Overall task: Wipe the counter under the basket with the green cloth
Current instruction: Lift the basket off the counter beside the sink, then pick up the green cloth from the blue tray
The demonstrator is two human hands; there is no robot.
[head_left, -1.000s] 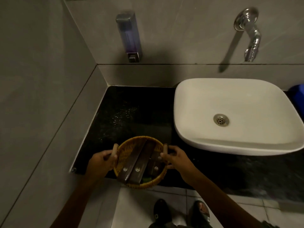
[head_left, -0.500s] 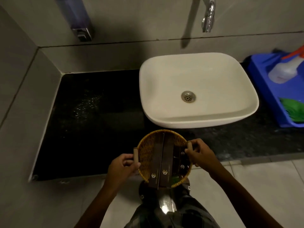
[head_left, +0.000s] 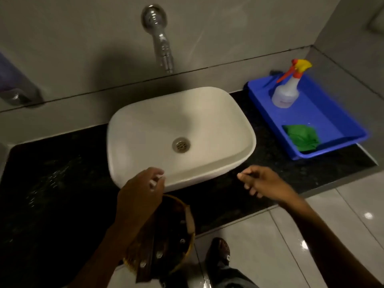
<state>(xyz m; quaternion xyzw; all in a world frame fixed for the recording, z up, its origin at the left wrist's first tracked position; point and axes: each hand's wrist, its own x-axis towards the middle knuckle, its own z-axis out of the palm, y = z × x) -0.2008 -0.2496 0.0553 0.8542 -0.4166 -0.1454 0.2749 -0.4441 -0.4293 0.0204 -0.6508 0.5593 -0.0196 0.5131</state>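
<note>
The woven basket (head_left: 176, 235), holding dark wooden pieces, is at the front edge of the black counter (head_left: 52, 183), partly over the floor. My left forearm hides its left side. My left hand (head_left: 141, 190) is closed around a pale handle at the basket's far rim, just in front of the sink. My right hand (head_left: 264, 183) is off the basket, fingers apart and empty, over the counter to the right of the sink. The green cloth (head_left: 301, 137) lies crumpled in the near corner of a blue tray (head_left: 332, 121) at the far right.
A white basin (head_left: 180, 121) sits mid-counter under a chrome wall tap (head_left: 160, 38). A spray bottle (head_left: 285, 92) stands in the tray. Water droplets speckle the counter's left part. A soap dispenser (head_left: 12, 84) hangs at the far left. My feet stand on the tiled floor (head_left: 270, 235).
My right hand has let go of the basket and moved right. The basket has gone from the left end of the counter to in front of the sink, held by my left hand alone.
</note>
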